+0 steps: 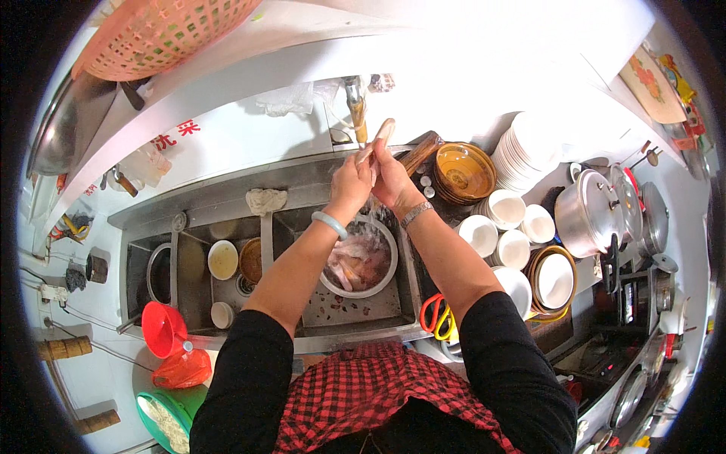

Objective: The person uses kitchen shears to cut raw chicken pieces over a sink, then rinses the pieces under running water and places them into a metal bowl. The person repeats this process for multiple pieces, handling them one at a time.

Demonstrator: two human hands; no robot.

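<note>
Both of my hands meet beneath the tap (358,116), above the right sink basin. Between them is a pale, slippery piece of raw meat or fish (385,131), its tip pointing up and away from me. My left hand (350,180), with a pale bangle at the wrist, grips it from the left. My right hand (391,177), with a metal watch band or bracelet, closes on it from the right. Water splashes down into a round metal bowl (392,278) in the basin. More raw pieces (357,264) lie in the bowl; their kind is unclear.
Stacked brown bowls (465,170), white plates (524,150) and white bowls (513,249) stand at the right, with a pressure cooker (587,215) beyond. Scissors (439,318) lie near the front edge. The sink divider (266,241) bears a cloth (266,201). A red plastic scoop (163,329) is at the left.
</note>
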